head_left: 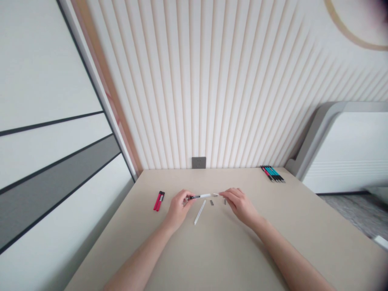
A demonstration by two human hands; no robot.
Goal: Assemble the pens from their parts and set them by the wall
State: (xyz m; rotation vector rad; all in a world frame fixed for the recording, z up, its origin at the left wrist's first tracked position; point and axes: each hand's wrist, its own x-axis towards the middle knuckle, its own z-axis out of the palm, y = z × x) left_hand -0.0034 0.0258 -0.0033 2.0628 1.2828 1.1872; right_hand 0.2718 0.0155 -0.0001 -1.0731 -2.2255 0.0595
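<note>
My left hand (178, 207) is closed on the black end of a slim pen (203, 196), whose white part points right. My right hand (241, 206) pinches a small pale piece (216, 194) at the pen's white end; whether the two touch, I cannot tell. Below the pen, a thin white tube (200, 212) lies slanted on the table. Two small dark pieces, one (211, 203) between my hands and another (224, 201) by my right fingertips, rest on the surface.
Pink-and-black pen parts (159, 201) lie left of my left hand on the beige table (212, 254). At the back right is a row of several teal, red and black pens (273, 174). A dark socket (199, 162) sits on the ribbed wall behind.
</note>
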